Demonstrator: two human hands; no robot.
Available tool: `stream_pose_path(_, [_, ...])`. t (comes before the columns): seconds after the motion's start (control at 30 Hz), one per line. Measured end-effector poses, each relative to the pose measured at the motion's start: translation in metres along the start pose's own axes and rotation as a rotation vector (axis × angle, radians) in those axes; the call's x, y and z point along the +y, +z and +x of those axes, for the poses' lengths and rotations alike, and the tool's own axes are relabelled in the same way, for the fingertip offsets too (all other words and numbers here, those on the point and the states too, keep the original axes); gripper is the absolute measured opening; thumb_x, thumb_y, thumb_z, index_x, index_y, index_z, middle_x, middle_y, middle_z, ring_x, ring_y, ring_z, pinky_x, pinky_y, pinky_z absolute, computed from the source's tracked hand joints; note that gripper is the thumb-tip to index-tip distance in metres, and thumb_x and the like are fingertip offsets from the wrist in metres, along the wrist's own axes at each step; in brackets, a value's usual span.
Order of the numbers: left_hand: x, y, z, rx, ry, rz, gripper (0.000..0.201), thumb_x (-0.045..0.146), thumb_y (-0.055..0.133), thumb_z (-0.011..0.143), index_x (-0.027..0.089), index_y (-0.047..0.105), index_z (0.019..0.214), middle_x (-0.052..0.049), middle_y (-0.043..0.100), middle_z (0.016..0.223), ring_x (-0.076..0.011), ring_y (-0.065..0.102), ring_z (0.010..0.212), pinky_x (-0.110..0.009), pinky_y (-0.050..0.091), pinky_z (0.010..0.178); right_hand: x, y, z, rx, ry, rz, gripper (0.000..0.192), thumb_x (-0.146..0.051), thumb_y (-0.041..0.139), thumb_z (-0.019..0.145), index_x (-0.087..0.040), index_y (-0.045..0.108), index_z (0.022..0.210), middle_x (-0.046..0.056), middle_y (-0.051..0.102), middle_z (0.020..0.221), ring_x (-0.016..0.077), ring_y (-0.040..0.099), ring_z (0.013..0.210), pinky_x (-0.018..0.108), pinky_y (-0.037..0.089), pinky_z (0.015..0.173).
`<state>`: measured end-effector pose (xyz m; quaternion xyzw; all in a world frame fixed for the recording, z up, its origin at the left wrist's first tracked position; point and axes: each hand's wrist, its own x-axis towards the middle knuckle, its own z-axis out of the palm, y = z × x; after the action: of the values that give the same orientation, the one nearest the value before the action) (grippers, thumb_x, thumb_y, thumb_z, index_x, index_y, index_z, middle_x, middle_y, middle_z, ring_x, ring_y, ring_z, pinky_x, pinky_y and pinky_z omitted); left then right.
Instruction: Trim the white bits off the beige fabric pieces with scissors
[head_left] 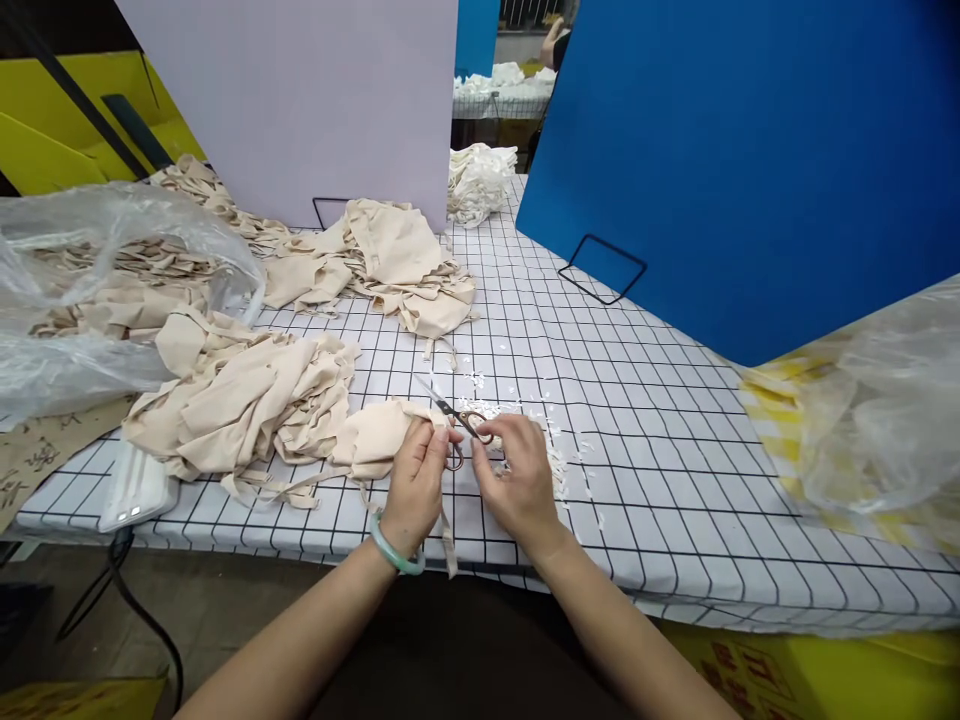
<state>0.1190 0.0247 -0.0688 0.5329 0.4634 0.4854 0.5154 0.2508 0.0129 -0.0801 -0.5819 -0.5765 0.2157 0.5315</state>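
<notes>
Near the table's front edge, my left hand [416, 485] pinches the edge of a beige cloth garment [371, 440]. A thin strap [448, 545] hangs down below that hand. Just to its right, my right hand [523, 485] has its fingers closed on a ring handle of a small pair of scissors [453, 411]. The blades point away to the upper left, just over the garment, and the other ring lies beside my left thumb. White scraps [559, 470] are scattered around and beyond my right hand. A heap of beige garments [255, 395] lies left of my left hand.
More beige garments [405, 265] lie further back before a pale lilac board [322, 100]. A blue board [720, 150] stands at right. Clear plastic bags lie left [127, 220] and right [892, 410]. A white power strip [139, 485] sits at the front left edge.
</notes>
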Motion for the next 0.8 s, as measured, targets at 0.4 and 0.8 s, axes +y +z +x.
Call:
stream_pose_path(0.4, [0.043,-0.029,-0.003,-0.209,-0.03,0.063,0.032,0.043,0.052,0.098,0.019,0.072,0.095,-0.004,0.056,0.085,-0.016,0.057,0.081,-0.029,0.051,0.076,0.004,-0.006,0.018,-0.299,0.506,0.634,0.032,-0.039,0.08,0.074,-0.024,0.06,0.093,0.002,0.068,0.1,0.0192,0.062,0.09,0.037,0.05,0.086])
stream_pose_path(0.8, [0.104,-0.083,-0.007,-0.38,-0.119,0.117,0.032,0.042,0.057,0.094,0.019,0.078,0.088,-0.004,0.054,0.072,-0.0138,0.047,0.063,-0.026,0.04,0.055,-0.038,0.035,0.029,-0.482,0.366,0.896,0.035,-0.034,0.082,0.072,-0.024,0.051,0.086,-0.002,0.062,0.087,0.0134,0.059,0.076,0.028,0.05,0.073])
